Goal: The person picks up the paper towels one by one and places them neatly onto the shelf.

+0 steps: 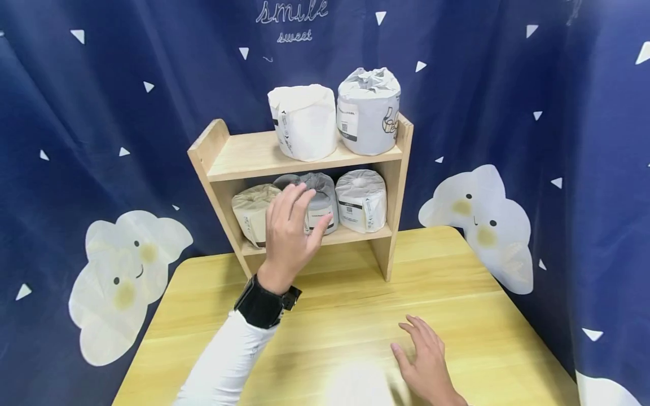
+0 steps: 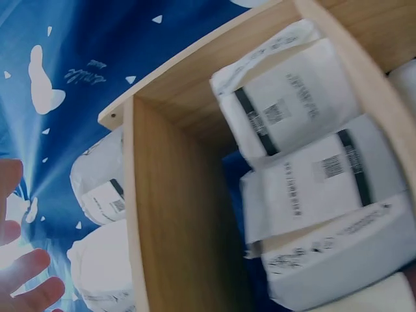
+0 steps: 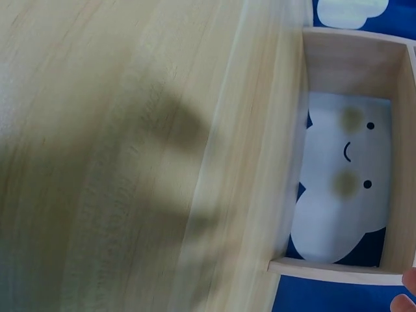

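A small two-level wooden shelf (image 1: 254, 155) stands at the back of the table. Its lower level holds a beige paper roll (image 1: 251, 211), a grey wrapped roll (image 1: 320, 194) and a white roll (image 1: 361, 200). My left hand (image 1: 297, 223) is raised in front of the grey roll with fingers straight, thumb close to the wrapper, gripping nothing. The left wrist view shows these rolls (image 2: 318, 182) packed side by side and my fingers (image 2: 26, 279) at the lower left. My right hand (image 1: 424, 358) lies flat on the table (image 1: 487, 316), fingers spread; one fingertip (image 3: 406, 292) shows in the right wrist view.
Two more wrapped rolls, white (image 1: 304, 121) and grey (image 1: 368, 110), stand on the shelf's top level. A dark blue curtain with cloud prints (image 1: 479, 223) hangs behind and beside the table. The gap under the shelf (image 3: 348, 182) shows a cloud print.
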Tool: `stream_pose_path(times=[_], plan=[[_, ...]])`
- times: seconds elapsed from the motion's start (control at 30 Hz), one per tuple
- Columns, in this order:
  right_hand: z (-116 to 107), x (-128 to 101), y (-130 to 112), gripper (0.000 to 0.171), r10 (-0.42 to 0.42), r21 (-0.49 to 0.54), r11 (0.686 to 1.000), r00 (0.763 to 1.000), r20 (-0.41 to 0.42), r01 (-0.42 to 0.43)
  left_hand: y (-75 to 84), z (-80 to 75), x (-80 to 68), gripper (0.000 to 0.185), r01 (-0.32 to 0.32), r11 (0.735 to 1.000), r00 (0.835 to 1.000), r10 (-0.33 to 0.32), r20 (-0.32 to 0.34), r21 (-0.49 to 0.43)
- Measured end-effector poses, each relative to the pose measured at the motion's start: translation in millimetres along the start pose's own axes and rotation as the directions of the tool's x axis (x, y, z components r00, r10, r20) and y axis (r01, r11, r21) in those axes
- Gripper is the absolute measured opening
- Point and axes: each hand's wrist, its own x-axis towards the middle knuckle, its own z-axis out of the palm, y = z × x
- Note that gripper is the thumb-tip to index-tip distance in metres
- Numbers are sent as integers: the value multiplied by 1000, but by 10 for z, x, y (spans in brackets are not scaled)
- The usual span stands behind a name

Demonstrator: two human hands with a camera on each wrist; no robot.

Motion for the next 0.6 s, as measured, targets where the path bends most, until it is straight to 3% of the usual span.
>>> stream_pose_path(times=[0.27,0.6], plan=[[-33,53,3,41,-45,25,999,999,9,45,70,-102,-426,48,34,999,997,-33,68,-5],[-37,248,51,42,-120,-1,993,993,-18,120,163,-93,-876,49,63,997,981,-70,183,40]])
